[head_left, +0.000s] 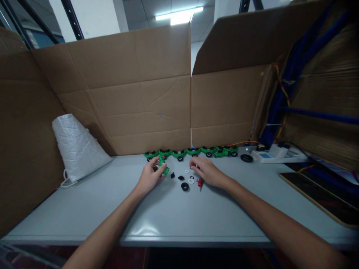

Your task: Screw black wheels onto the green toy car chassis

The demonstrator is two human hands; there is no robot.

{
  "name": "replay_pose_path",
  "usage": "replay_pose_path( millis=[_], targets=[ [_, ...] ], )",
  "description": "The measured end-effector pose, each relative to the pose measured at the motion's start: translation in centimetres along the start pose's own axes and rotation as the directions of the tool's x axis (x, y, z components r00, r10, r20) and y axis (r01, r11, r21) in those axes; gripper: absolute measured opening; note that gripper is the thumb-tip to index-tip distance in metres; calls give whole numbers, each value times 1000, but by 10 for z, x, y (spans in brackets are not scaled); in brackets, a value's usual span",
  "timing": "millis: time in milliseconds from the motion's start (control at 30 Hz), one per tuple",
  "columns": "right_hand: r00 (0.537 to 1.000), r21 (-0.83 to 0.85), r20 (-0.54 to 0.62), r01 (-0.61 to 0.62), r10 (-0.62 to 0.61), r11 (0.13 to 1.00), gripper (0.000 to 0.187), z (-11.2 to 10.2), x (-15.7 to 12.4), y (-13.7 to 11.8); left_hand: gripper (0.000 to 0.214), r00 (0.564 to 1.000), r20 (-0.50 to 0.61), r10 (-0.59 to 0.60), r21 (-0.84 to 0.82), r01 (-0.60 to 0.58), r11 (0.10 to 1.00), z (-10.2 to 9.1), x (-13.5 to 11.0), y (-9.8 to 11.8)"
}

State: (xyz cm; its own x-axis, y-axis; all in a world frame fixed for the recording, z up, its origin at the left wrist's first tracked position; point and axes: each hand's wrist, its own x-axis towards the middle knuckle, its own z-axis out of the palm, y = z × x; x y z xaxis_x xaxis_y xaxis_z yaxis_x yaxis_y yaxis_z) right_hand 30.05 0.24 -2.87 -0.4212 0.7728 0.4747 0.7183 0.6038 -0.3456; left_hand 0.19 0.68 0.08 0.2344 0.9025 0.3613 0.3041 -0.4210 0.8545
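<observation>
I hold one green toy piece (162,161) and count one red screwdriver (200,182), two knobbly black parts (181,178), two white rings (189,181), two thick black rings (182,188), one white bag (80,147); the green toy cars (179,153) overlap too much to number.

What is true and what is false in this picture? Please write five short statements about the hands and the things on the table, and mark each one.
1. The left hand holds a green part. True.
2. The right hand touches the power strip. False: it is near the white rings, apart from the power strip.
3. The red tool lies to the right of the white rings. True.
4. The green vehicles stand along the table's front edge. False: they are in a row at the back, by the cardboard.
5. A white bag is on the table's left side. True.
</observation>
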Motion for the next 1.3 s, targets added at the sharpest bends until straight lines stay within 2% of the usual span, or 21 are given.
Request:
replay_pose_path(
  millis=[167, 533, 867, 1033, 1300],
  targets=[
    [1000, 26, -3, 16, -16, 1000, 10, -3, 2, -2, 47, 998, 63, 10, 53, -13, 999, 0, -2, 4],
    [998, 32, 70, 1, -4, 999, 25, -7, -1, -8, 39, 997, 63, 47, 61, -51, 997, 1, -4, 5],
    [997, -16, 71, -15, 16, 1000, 47, -5, 0, -8, 42, 995, 71, 73, 90, -79, 993, 1, -2, 1],
    [998, -13, 55, -21, 21, 1000, 43, -5, 0, -8, 45, 996, 73, 46, 58, -50, 997, 0, -3, 1],
    [999, -3, 32, -1, 1, 1000, 27, -4, 1, -8, 43, 996, 77, 36, 41, -39, 998, 0, -3, 3]
  ],
)
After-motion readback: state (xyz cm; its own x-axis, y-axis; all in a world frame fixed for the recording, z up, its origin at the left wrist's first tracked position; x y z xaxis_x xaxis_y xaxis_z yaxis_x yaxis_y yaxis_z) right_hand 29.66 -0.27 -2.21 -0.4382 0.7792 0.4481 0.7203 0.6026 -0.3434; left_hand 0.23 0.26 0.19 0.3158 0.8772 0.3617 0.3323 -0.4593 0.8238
